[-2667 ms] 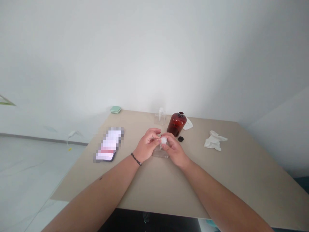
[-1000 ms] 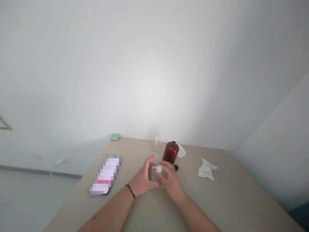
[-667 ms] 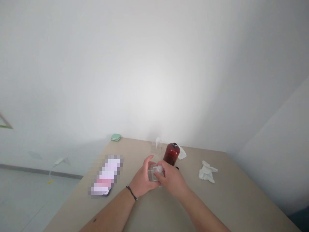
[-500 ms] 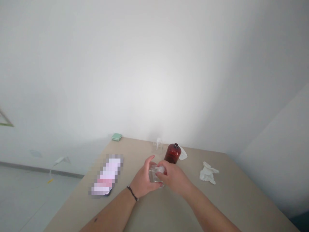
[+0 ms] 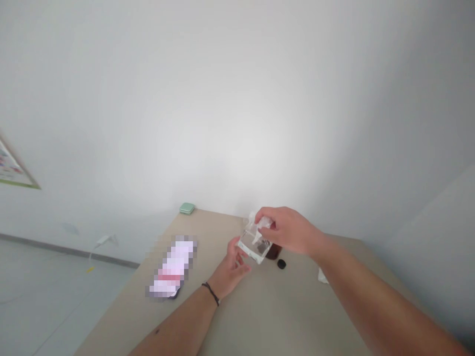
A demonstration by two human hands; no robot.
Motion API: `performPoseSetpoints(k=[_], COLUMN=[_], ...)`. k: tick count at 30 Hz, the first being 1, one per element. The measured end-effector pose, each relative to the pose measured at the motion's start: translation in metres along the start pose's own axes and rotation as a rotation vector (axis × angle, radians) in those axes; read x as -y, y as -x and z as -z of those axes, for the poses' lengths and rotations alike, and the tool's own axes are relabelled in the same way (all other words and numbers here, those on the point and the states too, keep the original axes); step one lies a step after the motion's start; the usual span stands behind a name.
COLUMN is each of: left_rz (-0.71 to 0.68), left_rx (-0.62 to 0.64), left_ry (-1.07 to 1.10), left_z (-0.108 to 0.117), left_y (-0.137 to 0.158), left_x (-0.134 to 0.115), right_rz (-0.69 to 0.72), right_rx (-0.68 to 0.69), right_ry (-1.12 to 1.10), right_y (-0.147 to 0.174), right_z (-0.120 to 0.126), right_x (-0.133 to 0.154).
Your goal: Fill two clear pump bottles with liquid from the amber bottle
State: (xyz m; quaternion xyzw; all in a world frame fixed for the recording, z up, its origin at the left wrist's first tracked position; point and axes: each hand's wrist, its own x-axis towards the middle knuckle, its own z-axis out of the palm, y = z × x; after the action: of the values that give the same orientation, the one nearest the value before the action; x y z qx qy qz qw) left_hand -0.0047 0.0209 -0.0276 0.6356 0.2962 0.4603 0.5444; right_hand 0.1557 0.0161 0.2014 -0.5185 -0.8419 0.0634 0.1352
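A clear, square-sided container [image 5: 250, 246] hangs tilted above the table, its flat base turned toward me. My right hand [image 5: 284, 227] grips it from above, fingers closed around a white piece [image 5: 261, 230] at its top; blur hides whether that is a pump head or tissue. Beside the container's lower left edge, my left hand [image 5: 230, 269] has its fingers and thumb apart, the fingertips close to the edge. A dark red-brown bottle [image 5: 273, 252] stands behind, mostly covered by my right hand and the container. Near its base lies a small black cap [image 5: 281, 264].
A phone [image 5: 173, 267] with a blurred-out screen lies on the left of the table [image 5: 252, 316]. At the back left corner sits a green case [image 5: 187, 208]. Crumpled tissue [image 5: 322, 276] shows partly behind my right forearm. The wall [image 5: 237, 123] borders the table's far edge.
My right hand has raised the clear container away from me and tilted it. My left hand has loosened from around it. The black cap has come into sight, while the bottle is now largely hidden.
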Motion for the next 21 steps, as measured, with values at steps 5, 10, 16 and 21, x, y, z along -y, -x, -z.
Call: performPoseSetpoints(k=[5,10,16,21], left_rz=[0.140,0.150,0.160,0.152], left_rx=[0.142,0.166,0.159,0.163], left_ry=[-0.197,-0.392,-0.435,-0.447], left_z=[-0.002,-0.004,-0.005,-0.004], left_y=[0.002,0.002,0.000,-0.001], left_x=[-0.011,-0.024,-0.025,-0.025], right_rz=[0.093,0.248,0.312,0.228], right_rx=[0.030,0.068,0.125,0.197], right_ry=[0.063,0.218,0.311,0.351], right_y=[-0.038,-0.069,-0.096,-0.113], right_z=[0.021,0.002,-0.025,-0.043], right_x=[-0.002,-0.012,-0.019,-0.017])
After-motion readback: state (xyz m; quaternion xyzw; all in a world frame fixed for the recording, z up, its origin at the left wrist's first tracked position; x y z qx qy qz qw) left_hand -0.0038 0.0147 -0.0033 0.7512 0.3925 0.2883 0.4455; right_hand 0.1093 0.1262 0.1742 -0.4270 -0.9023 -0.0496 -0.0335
